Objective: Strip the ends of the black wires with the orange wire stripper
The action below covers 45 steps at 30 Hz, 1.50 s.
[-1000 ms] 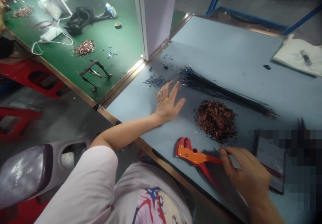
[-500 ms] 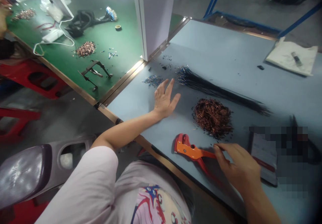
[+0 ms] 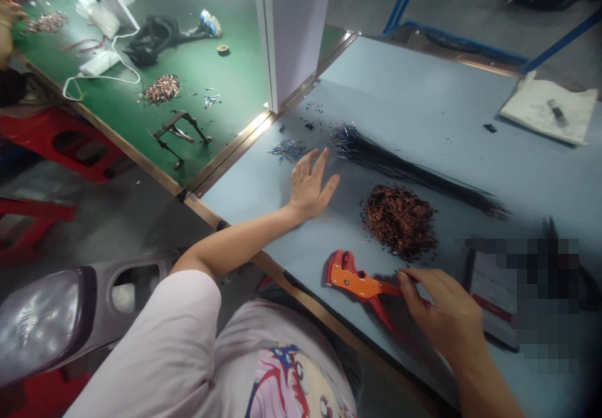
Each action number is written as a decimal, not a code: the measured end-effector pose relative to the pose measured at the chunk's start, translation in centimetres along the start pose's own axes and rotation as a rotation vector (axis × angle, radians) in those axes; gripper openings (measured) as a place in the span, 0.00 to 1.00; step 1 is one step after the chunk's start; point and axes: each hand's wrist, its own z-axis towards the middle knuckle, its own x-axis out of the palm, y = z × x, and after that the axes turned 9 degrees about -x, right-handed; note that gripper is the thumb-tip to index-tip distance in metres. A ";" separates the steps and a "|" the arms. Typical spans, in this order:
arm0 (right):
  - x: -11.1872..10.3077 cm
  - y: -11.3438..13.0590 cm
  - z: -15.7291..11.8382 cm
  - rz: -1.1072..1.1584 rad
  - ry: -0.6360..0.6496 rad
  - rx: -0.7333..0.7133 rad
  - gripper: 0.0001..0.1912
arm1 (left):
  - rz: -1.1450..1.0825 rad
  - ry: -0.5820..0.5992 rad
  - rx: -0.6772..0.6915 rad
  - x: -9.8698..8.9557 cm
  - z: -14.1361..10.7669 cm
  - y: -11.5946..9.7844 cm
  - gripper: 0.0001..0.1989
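Note:
My left hand (image 3: 310, 187) rests on the blue-grey table with its fingers spread, holding nothing. Beyond its fingertips are a small pile of blue and silver terminals (image 3: 288, 150) and the terminal end of a black wire bundle (image 3: 404, 167). My right hand (image 3: 435, 305) is closed, thumb against index finger, beside the handle end of an orange and red wire stripper (image 3: 360, 283). A tiny dark bit shows at its fingertips, too small to name. Above the stripper lies a heap of copper-coloured pieces (image 3: 399, 220).
A dark-framed flat item (image 3: 493, 292) lies right of my right hand. White cloth (image 3: 548, 108) lies at the back right. An upright panel (image 3: 298, 36) separates the green table (image 3: 235, 86), which bears a black bracket (image 3: 179, 131). A person's hand shows far left.
The view has shifted very slightly. My right hand has moved a little left, still pinched beside the stripper. My left hand keeps its spread pose.

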 end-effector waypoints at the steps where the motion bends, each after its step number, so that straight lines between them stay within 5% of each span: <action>1: 0.0 0.0 0.0 0.002 0.004 0.001 0.07 | 0.001 0.002 0.000 0.0 0.0 0.0 0.35; 20: 0.1 -0.2 0.0 -0.028 -0.041 0.006 0.06 | -0.015 0.102 0.003 -1.4 -0.9 -1.3 0.33; 45: 0.0 -0.3 -0.1 -0.010 -0.004 0.012 0.04 | 0.023 0.117 0.067 -0.7 -0.2 -0.3 0.35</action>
